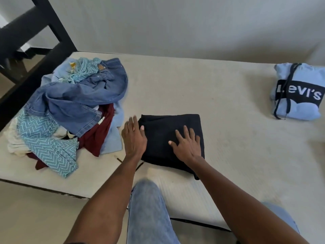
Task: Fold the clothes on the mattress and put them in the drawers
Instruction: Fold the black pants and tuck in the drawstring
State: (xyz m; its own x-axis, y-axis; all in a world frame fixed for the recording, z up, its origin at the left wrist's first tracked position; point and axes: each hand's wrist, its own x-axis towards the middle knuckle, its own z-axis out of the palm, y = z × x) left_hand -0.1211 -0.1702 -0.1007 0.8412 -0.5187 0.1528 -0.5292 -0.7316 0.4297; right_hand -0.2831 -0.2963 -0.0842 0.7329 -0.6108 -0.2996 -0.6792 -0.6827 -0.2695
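A folded black garment [171,141] lies near the mattress [228,147] front edge, long axis running front to back. Both hands, left [134,138] and right [187,146], press it with flat, spread fingers; bare mattress lies to its right.

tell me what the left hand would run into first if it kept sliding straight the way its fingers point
The left hand points away from the person, along the left edge of the folded black garment. Straight on looks like bare mattress up to the wall; the clothes pile lies just left of that line, though depth is unclear.
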